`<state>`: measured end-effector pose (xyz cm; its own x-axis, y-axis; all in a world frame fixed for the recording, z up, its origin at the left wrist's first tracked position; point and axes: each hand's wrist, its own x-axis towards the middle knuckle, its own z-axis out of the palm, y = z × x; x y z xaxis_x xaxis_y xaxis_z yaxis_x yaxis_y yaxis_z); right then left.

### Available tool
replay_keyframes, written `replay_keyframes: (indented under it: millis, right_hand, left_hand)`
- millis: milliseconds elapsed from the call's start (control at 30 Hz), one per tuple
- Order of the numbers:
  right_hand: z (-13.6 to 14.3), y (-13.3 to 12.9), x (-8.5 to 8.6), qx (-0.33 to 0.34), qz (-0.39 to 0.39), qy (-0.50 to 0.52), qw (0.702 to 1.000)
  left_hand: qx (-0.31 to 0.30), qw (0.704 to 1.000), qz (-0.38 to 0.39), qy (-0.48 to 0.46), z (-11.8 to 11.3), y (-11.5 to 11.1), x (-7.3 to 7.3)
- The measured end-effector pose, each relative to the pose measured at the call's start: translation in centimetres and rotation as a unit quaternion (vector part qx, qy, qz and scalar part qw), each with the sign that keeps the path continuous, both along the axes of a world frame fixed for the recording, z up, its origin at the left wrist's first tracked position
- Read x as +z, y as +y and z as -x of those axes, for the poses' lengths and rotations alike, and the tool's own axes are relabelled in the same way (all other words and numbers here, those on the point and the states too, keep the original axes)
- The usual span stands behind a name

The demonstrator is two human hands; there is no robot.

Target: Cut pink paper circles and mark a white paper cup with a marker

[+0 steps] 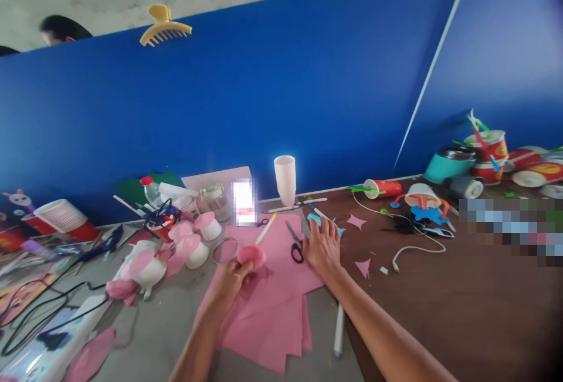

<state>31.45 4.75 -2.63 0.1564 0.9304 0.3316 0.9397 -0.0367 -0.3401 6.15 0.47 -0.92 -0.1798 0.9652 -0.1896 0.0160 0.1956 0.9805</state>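
Pinched in my left hand (232, 283) is a round pink paper piece (252, 257), held just above several stacked sheets of pink paper (264, 311). My right hand (324, 248) lies with its fingers stretched forward at the right edge of those sheets. By its fingertips is a small light-blue item (314, 218), partly covered, whose kind I cannot make out. Black-handled scissors (297, 252) rest on the pink paper just left of that hand. Beyond my left hand lie a clear ring-shaped roll (224, 250) and a yellow-and-white pen (265, 229).
White stacked cups (285, 179) stand at the blue partition (281, 88). Pink-topped white cups (196, 251), cables and a power strip (74, 341) crowd the left. Pink scraps (363, 268), a white cable (422, 247) and paper-cup crafts (423, 197) lie right. A capped marker (338, 332) lies near the front.
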Motion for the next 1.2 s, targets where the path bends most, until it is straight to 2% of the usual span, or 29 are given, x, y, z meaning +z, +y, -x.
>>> replay_keyframes:
  millis: [100, 233, 333, 467, 533, 600, 667, 733, 800, 867, 933, 1000, 1067, 1200]
  right_hand:
    - [-0.9, 0.7, -0.6, -0.040, 0.022, -0.008, 0.999]
    - [-1.3, 0.7, -0.3, -0.031, 0.074, 0.001, 0.997]
    - [-1.3, 0.6, 0.0, -0.024, 0.089, 0.011, 0.996]
    - [-1.3, 1.0, -0.1, -0.020, 0.013, 0.095, 0.995]
    - [-1.0, 1.2, -0.4, 0.019, -0.037, 0.184, 0.982]
    - [-0.5, 1.2, -0.7, 0.084, -0.069, 0.287, 0.952]
    - [0.2, 0.8, -0.9, 0.141, -0.089, 0.381, 0.909]
    - [1.1, 0.1, -0.8, 0.184, -0.092, 0.460, 0.864]
    - [2.1, -0.6, -0.5, 0.227, -0.073, 0.526, 0.816]
    - [3.0, -1.4, -0.1, 0.268, -0.039, 0.569, 0.777]
    - [3.8, -2.1, 0.2, 0.295, 0.011, 0.593, 0.749]
    - [4.4, -2.6, 0.5, 0.300, 0.063, 0.622, 0.721]
    - [4.8, -2.7, 0.6, 0.288, 0.087, 0.656, 0.692]
    - [4.9, -2.3, 0.6, 0.269, 0.085, 0.704, 0.651]
  left_hand:
    - [-0.029, 0.999, -0.007, 0.043, 0.1, -0.1, 0.1]
    - [-0.038, 0.996, -0.015, 0.084, 0.3, -0.1, -0.1]
    - [-0.017, 0.990, -0.045, 0.129, 0.3, 0.1, -0.5]
    - [0.005, 0.981, -0.102, 0.165, 0.1, 0.3, -1.3]
    - [0.010, 0.979, -0.120, 0.162, 0.0, 0.4, -1.5]
    - [0.039, 0.974, -0.147, 0.167, -0.1, 0.5, -1.5]
    - [0.084, 0.965, -0.178, 0.176, 0.0, 0.6, -1.4]
    - [0.126, 0.954, -0.203, 0.179, 0.2, 0.7, -1.0]
    - [0.132, 0.955, -0.209, 0.164, 0.3, 0.5, -0.6]
    - [0.096, 0.968, -0.197, 0.123, 0.3, 0.1, -0.2]
    - [0.028, 0.980, -0.179, 0.080, 0.1, -0.4, 0.2]
    - [-0.050, 0.983, -0.162, 0.067, -0.1, -0.9, 0.5]
    - [-0.101, 0.979, -0.155, 0.089, -0.3, -1.3, 0.8]
    - [-0.110, 0.968, -0.167, 0.152, -0.8, -1.4, 0.8]
